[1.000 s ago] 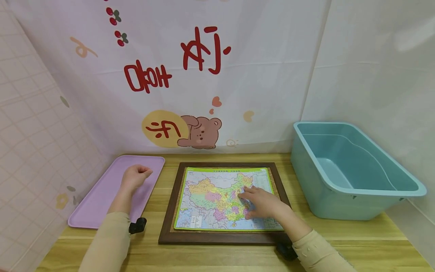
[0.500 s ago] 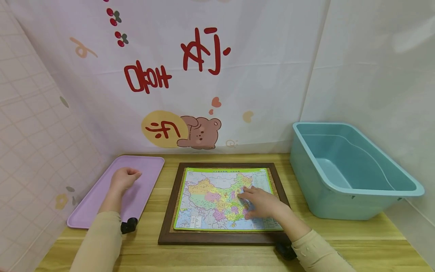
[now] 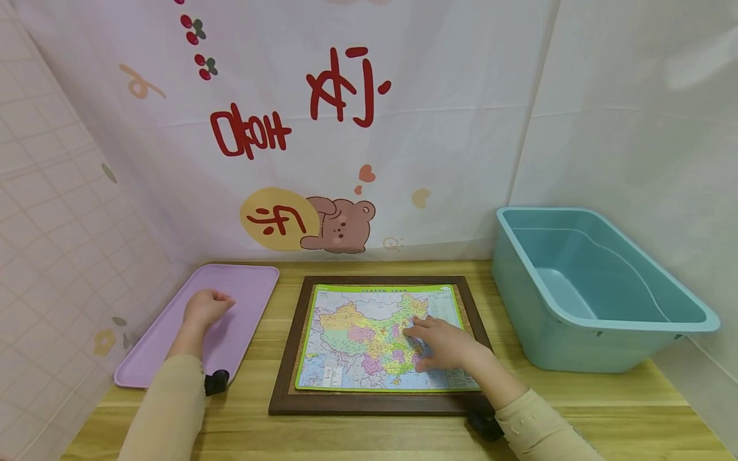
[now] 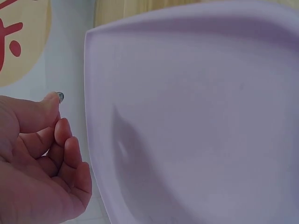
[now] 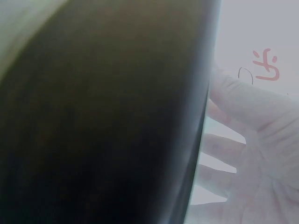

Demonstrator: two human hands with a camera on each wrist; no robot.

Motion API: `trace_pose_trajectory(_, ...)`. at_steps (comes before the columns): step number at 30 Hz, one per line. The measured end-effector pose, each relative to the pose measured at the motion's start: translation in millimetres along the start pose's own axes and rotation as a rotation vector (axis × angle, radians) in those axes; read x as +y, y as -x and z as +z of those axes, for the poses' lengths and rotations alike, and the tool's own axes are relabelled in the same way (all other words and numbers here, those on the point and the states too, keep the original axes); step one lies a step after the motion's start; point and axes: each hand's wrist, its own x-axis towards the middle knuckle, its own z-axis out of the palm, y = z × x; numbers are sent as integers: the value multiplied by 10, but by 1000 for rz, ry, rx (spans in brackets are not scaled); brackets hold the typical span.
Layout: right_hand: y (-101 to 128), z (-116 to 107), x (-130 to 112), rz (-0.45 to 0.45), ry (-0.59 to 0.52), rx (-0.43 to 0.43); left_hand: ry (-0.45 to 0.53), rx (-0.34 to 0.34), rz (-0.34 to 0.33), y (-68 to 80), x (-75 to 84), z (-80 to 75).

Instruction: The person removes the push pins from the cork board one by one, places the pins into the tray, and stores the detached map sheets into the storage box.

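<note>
While the right hand [image 3: 444, 344] rests on the glossy, multicoloured, green-edged map sheet [image 3: 352, 336], fingers spread and gripping nothing, the left hand [image 3: 206, 308] hangs above the flat lavender rectangular tray [image 3: 248, 285], thumb and forefinger pinching a small shiny grey object [image 4: 60, 96], too small to identify. The map sheet lies within a dark-brown rectangular frame [image 3: 346, 404] on the pale wood-grain surface [image 3: 346, 438], between the tray and the deep teal plastic tub [image 3: 576, 349].

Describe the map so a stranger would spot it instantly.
On the wooden table, left of the blue-green tub, lies a dark brown frame. Inside it is the map, under the right hand. Unlike the plain lilac tray, it is printed in many colours and edged in green.
</note>
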Motion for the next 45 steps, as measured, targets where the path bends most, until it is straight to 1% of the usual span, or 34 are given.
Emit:
trace_pose_trajectory(4, -1, 1, 6, -3, 2, 3, -28, -3, 8, -31, -19, 9)
trace_pose_trajectory(8, 0, 11, 15, -14, 2, 5, -53, -15, 0, -48, -25, 9)
trace_pose_trajectory(15, -6, 34, 41, -19, 8, 10, -73, -40, -13, -37, -49, 33)
trace_pose_trajectory(20, -8, 35, 36, -20, 13, 9, -119, -40, -7, -41, -67, 35)
trace_pose_trajectory(24, -9, 25, 30, -11, 16, 8, -138, -51, -35, -41, -64, 42)
trace_pose_trajectory(29, -6, 22, 29, -20, 10, 13, -159, -58, -66, -34, -45, 53)
trace_pose_trajectory(38, -2, 28, 31, -20, 4, 16, -176, -62, -92, -37, -74, 83)
trace_pose_trajectory(45, -8, 36, 43, -28, 13, 17, -181, -64, -103, -24, -56, 87)
